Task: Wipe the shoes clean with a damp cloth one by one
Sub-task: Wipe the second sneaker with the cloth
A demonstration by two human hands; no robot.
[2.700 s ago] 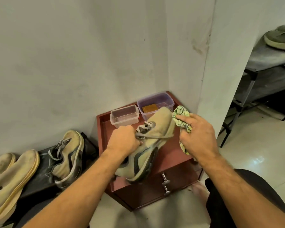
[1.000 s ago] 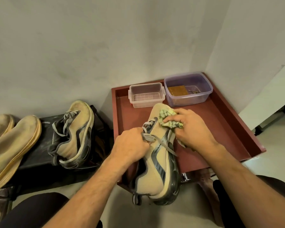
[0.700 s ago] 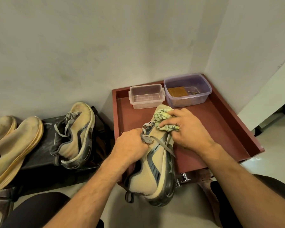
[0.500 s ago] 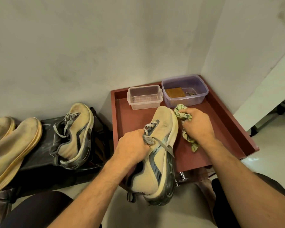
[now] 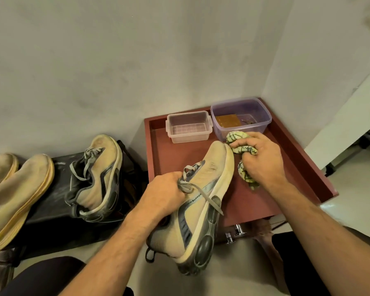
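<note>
Pale plaster walls meet in a corner, and a red tray [image 5: 297,167] on a small cabinet fills that corner; everything below is placed against the tray.

Nearest the camera, off the tray's front edge, the heel of a tan shoe [image 5: 199,210] hangs over the floor, its dark sole turned to the right. This shoe slants up and away so that its toe lies over the tray's middle. The left hand [image 5: 162,197] grips it at the laces, fingers curled round the tongue and upper, a loose lace trailing down across the side. Under the tray's front edge two metal knobs [image 5: 235,230] stick out, with a bare foot [image 5: 263,236] just to their right.

Over the tray's right half, the right hand [image 5: 259,161] is closed round a bunched green patterned cloth [image 5: 241,146], which touches the toe's right edge; a tail of cloth hangs below the hand.

At the tray's back wall stand two plastic boxes side by side: a clear box [image 5: 189,127] on the left and a purple box [image 5: 241,116] on the right, the latter with a brown pad [image 5: 228,121] inside.

Left of the tray, a black stand [image 5: 58,189] carries a second shoe [image 5: 98,176] matching the first, toe toward the wall. Farther left on it lie two yellow-soled shoes [image 5: 15,193], also toes to the wall
</note>
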